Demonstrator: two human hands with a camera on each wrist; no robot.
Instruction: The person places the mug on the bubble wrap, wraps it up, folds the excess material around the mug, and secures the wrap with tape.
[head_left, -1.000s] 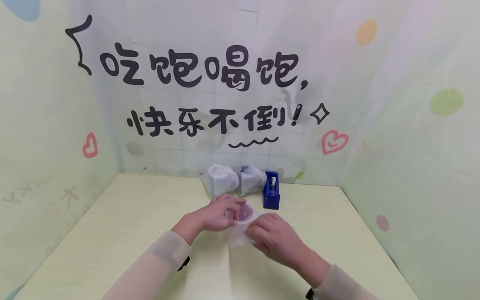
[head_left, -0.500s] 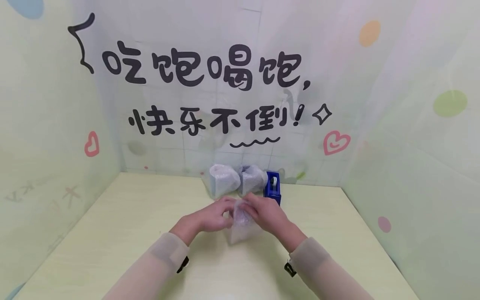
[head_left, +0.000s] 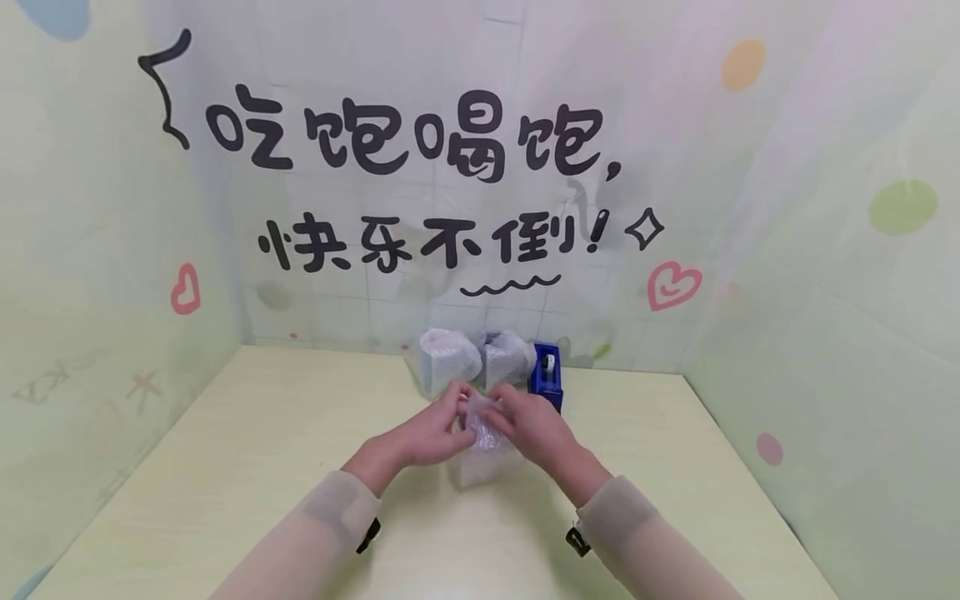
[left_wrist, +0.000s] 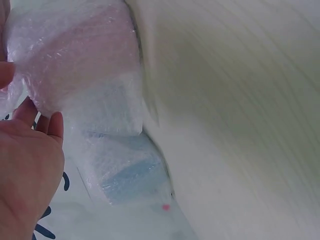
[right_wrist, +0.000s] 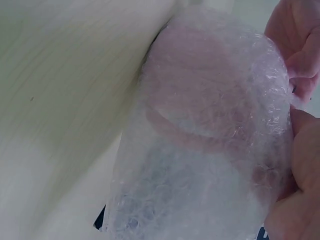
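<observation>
A pink rounded thing sits upright on the table inside bubble wrap (head_left: 486, 450); the film blurs its exact kind. In the right wrist view the wrap (right_wrist: 200, 135) stands around it, with a loose lower part. My left hand (head_left: 431, 433) is at the top left of the bundle, fingers bent, pinching the upper edge of the film. Opposite it, my right hand (head_left: 536, 425) pinches the gathered top of the film between thumb and fingers. The left wrist view shows the left hand (left_wrist: 30, 165) with fingertips against the film's edge.
Two more bubble-wrapped bundles, a left one (head_left: 448, 362) and a right one (head_left: 507, 360), stand at the back by the wall. Beside them is a blue tape dispenser (head_left: 547, 383), partly behind my right hand. Printed walls close the table (head_left: 262, 442) at back and sides.
My right hand has moved from the bundle's near right side up to its top, folding film over the opening that showed pink inside. My left hand has shifted slightly at the edge.
</observation>
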